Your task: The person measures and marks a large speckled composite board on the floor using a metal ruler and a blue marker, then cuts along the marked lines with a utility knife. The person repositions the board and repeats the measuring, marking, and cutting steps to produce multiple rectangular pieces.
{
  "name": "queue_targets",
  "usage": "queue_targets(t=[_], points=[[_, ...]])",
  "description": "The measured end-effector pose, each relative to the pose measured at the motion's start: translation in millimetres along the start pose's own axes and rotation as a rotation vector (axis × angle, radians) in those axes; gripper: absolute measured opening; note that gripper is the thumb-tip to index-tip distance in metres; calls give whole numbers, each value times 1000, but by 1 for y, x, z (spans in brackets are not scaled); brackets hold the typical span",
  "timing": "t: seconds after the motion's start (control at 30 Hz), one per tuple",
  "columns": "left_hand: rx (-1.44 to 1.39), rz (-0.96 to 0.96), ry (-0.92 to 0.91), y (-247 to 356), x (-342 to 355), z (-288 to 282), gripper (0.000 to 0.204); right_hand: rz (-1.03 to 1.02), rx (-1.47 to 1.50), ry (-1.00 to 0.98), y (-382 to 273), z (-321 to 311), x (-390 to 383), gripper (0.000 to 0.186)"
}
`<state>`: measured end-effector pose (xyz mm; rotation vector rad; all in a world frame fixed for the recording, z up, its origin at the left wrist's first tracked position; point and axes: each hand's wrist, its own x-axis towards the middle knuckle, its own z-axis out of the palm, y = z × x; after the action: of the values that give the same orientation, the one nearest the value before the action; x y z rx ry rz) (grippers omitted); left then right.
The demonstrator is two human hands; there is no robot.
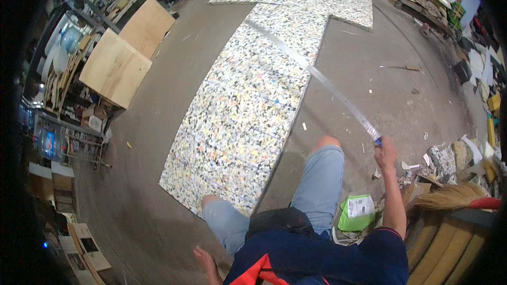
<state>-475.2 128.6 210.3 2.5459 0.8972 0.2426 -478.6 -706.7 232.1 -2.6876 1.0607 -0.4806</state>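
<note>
The right hand (pixel 385 152) grips a metal ruler (pixel 321 78) stretching ahead-left over speckled foam (pixel 232 126); the left hand's (pixel 204 260) state I can't tell.

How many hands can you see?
2. The right hand grips one end of the long silver strip; the left hand is near the picture's bottom edge.

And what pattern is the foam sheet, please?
The foam sheet is speckled white, black and yellow; head view.
</note>
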Motion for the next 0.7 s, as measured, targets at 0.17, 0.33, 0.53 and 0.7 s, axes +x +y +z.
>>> queue_targets(t=[0.17,0.33,0.53,0.7], points=[[-138,-520,16,-62,52,-54,51,352,36,-112,-17,72,-40,28],[-417,-405,47,96,35,-47,37,505,-90,-236,27,80,-65,31],[-484,-51,10,216,116,-70,37,564,55,-168,-6,92,-79,35],[-507,274,-111,340,145,-37,34,556,44,-105,26,88,-109,32]])
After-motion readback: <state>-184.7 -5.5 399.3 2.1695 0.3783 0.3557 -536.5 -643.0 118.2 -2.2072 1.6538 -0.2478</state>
